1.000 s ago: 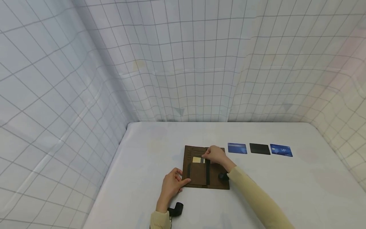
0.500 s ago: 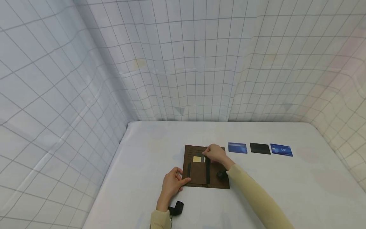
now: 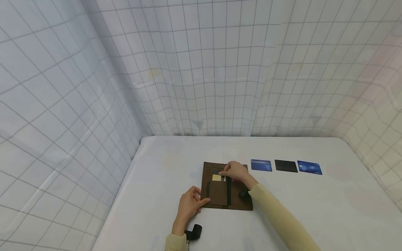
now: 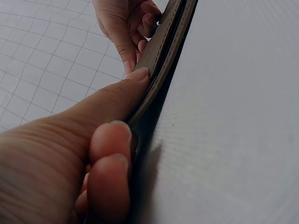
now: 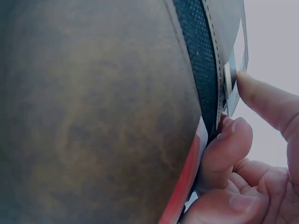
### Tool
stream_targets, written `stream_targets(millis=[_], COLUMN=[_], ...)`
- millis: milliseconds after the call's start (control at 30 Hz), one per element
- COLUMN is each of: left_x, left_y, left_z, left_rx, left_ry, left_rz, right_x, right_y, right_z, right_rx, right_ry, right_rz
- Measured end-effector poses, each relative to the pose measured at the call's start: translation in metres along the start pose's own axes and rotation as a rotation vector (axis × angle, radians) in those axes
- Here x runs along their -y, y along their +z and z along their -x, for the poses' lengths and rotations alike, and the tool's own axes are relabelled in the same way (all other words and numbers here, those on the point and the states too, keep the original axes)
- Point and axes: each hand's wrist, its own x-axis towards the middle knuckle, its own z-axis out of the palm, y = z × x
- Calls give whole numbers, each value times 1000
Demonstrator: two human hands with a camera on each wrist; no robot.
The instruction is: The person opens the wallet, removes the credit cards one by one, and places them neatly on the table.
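Observation:
A brown wallet (image 3: 218,193) lies spread flat on the white table, stitching along its edges and a dark strap (image 3: 228,195) down its middle. My left hand (image 3: 188,204) holds its lower left edge; the left wrist view shows the thumb on top and curled fingers (image 4: 110,182) at the side. A gold card (image 3: 216,177) stands partly out of the wallet's left pocket. At that card's upper right corner, my right hand (image 3: 235,171) pinches with thumb and curled forefinger. In the right wrist view the thumb (image 5: 261,93) meets the card's edge, beside the stitched strip.
To the right of the wallet lie a blue card (image 3: 261,165), a black card (image 3: 285,166) and a blue card with white lettering (image 3: 309,167) in a row. A red and white edge (image 5: 184,177) shows under the wallet's flap. Grid-patterned white cloth (image 3: 201,69) surrounds the table.
My right fingertips have shifted slightly left over the gold card's top edge. The left hand keeps its hold on the wallet, and the view has tilted a little.

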Motion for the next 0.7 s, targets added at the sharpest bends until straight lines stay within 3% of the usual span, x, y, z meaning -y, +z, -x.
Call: stream_targets(millis=[200, 433, 700], left_x=[-1, -3, -1], left_y=[-1, -1, 1], left_z=[1, 1, 1], left_rx=[-5, -6, -12], left_ry=[6, 7, 4], left_rz=[0, 10, 3], right_x=[0, 2, -4], right_y=[1, 1, 4], right_z=[-3, -5, -7], right_rx=[-8, -72, -112], right_ry=[-4, 19, 5], right_rz=[5, -6, -136])
